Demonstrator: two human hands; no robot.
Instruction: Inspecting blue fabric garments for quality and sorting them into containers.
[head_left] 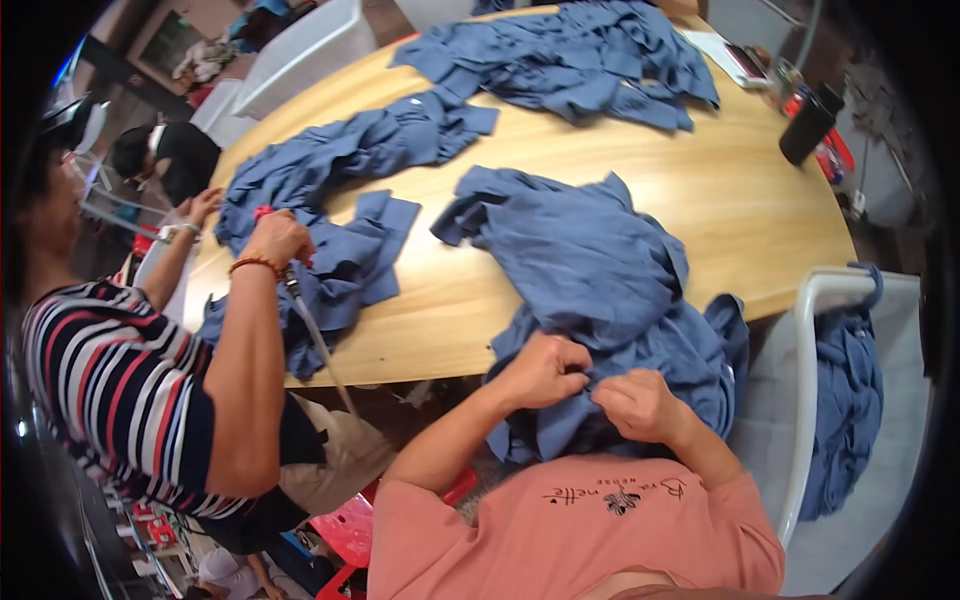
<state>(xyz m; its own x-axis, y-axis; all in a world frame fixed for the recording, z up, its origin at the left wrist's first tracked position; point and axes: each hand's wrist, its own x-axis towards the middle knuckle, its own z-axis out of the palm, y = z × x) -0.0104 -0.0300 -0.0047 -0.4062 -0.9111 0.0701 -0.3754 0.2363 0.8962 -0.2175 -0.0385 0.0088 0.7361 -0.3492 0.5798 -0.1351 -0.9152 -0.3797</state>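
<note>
A blue garment lies bunched on the table's near edge, part of it hanging down toward my lap. Its exact kind cannot be made out. My left hand is closed on the cloth with thumb and fingers pinched. Close beside it, my right hand is closed too, gripping the same garment. Only a small gap of fabric shows between the two fists. Whatever small detail sits at the fingertips is hidden.
Blue garments pile up along the far side of the wooden table. At left a co-worker in a striped shirt handles more blue cloth and a red-topped tool with a hose. A white bin stands right; a black bottle is at far right.
</note>
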